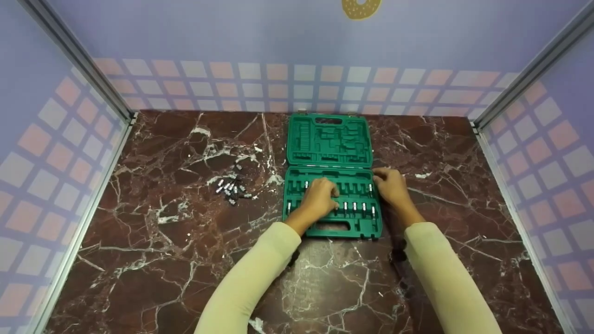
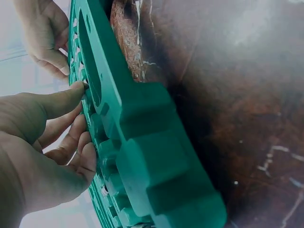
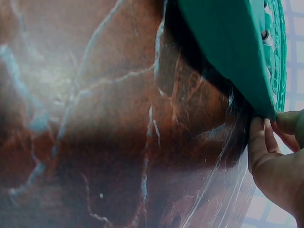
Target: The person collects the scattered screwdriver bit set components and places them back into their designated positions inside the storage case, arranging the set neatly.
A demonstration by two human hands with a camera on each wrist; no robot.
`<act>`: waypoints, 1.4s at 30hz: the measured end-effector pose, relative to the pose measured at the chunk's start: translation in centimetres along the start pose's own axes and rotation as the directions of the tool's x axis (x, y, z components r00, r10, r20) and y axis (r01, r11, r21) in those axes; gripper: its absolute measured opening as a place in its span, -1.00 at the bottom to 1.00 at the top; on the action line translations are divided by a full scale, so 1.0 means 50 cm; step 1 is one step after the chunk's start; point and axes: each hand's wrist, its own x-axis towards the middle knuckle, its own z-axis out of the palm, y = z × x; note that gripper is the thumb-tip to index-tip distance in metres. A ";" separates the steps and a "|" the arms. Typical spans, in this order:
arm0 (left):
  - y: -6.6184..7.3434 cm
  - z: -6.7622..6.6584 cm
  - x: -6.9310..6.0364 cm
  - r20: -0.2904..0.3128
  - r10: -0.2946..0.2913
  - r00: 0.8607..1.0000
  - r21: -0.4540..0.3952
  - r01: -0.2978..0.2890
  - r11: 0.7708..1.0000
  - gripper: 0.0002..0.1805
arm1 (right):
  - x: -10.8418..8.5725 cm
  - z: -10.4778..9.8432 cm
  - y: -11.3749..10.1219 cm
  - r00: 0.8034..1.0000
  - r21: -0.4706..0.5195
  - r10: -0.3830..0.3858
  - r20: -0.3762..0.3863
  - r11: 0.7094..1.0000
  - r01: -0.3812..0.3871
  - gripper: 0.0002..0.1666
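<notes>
I'm seating pieces, it seems | my left hand: thumb apart from fingers, at a small dark piece | my right hand: pinching the unfolded green plastic case, near the table's far edge | next calls for a steady press, I judge

case on table | pieces in case | loose pieces left of case

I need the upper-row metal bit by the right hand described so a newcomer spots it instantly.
On the dark marbled table sits an open green case. In its nearer half, beside the right hand, the metal bit occupies the upper row's right end. Empty slots lie immediately to its left, unlike the bits lined up below.
</notes>
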 end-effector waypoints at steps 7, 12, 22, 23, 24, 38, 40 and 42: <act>0.001 -0.001 0.009 -0.013 -0.022 1.000 -0.090 0.021 0.996 -0.75 | 0.001 -0.004 -0.003 1.000 0.004 0.001 -0.012 1.000 -0.001 -0.63; 0.001 0.001 0.010 -0.036 -0.006 0.999 -0.133 0.001 0.991 -0.79 | 0.002 -0.006 -0.002 1.000 0.009 0.015 -0.019 1.000 -0.015 -0.63; -0.008 0.007 0.007 -0.061 0.039 0.997 -0.079 -0.044 0.996 -0.86 | 0.004 -0.001 -0.003 1.000 0.017 0.010 -0.021 1.000 -0.010 -0.64; -0.010 0.008 0.007 -0.057 0.037 0.998 -0.072 -0.041 0.997 -0.87 | 0.004 0.000 -0.003 1.000 0.020 0.012 -0.019 1.000 -0.012 -0.64; -0.012 0.009 0.007 -0.051 0.038 0.998 -0.069 -0.041 0.997 -0.87 | 0.003 0.000 -0.003 1.000 0.023 0.011 -0.017 1.000 -0.011 -0.63; -0.034 -0.029 -0.019 -0.068 0.071 0.995 -0.140 -0.080 0.987 -0.77 | -0.005 0.007 -0.001 1.000 0.047 0.023 -0.019 0.999 -0.022 -0.64; -0.040 -0.042 -0.025 -0.077 0.070 0.995 -0.151 -0.081 0.985 -0.76 | -0.004 0.006 -0.003 0.999 0.044 0.022 -0.024 0.999 -0.021 -0.64; -0.047 -0.056 -0.029 -0.094 0.072 0.993 -0.161 -0.086 0.983 -0.76 | -0.003 0.005 -0.004 0.999 0.045 0.022 -0.029 0.999 -0.021 -0.64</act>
